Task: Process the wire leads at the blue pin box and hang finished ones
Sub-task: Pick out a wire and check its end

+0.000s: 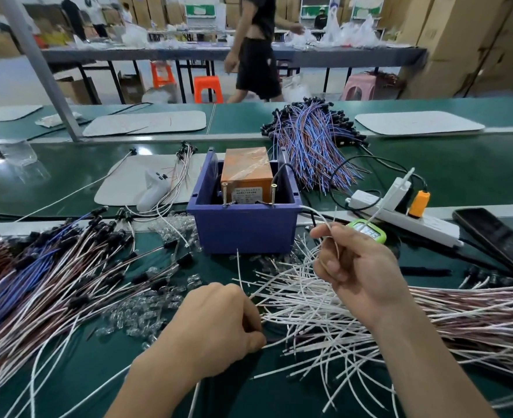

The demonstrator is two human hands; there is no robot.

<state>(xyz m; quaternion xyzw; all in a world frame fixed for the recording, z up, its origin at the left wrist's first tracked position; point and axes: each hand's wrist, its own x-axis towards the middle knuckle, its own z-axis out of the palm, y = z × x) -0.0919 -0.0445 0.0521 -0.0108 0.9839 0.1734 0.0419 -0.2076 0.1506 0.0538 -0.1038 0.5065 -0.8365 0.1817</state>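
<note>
Head view: right hand [358, 267] pinches a white lead [333, 236], left hand [219, 324] grips pile wires [309, 312]; label [249, 195] illegible.

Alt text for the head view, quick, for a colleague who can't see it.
The right hand pinches one white lead beside the blue box, while the left hand grips leads at the edge of the white pile on the bench. The box holds an orange unit and two upright pins; leads with black ends lie at left.

Left grip [219, 324], fingers [250, 325] curled under, before the blue pin box [243, 230]; right grip [358, 267], raised to its right, pinching a wire lead [336, 249].
</note>
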